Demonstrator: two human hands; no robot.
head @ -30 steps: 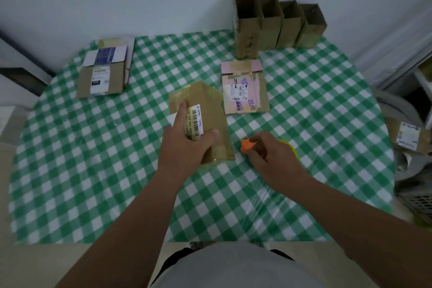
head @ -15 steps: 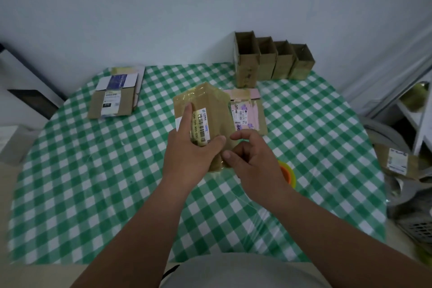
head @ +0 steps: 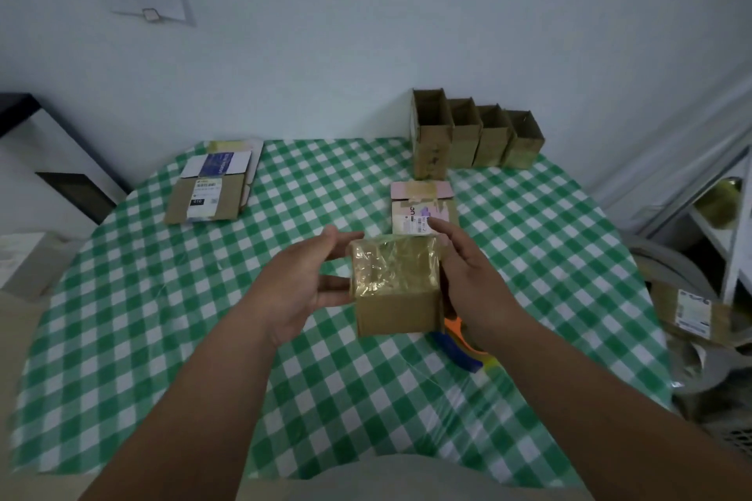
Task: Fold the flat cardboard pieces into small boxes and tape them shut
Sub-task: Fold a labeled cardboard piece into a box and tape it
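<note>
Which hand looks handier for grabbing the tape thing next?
Probably the right hand: the orange and blue tape dispenser lies on the table just beneath it, while the left hand can steady the box.

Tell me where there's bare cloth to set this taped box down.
Bare cloth lies left of the left hand, below the flat cardboard stack, and along the near edge. It is crowded behind the box: pink-labelled flat piece, four open boxes, tape dispenser under the right hand.
</note>
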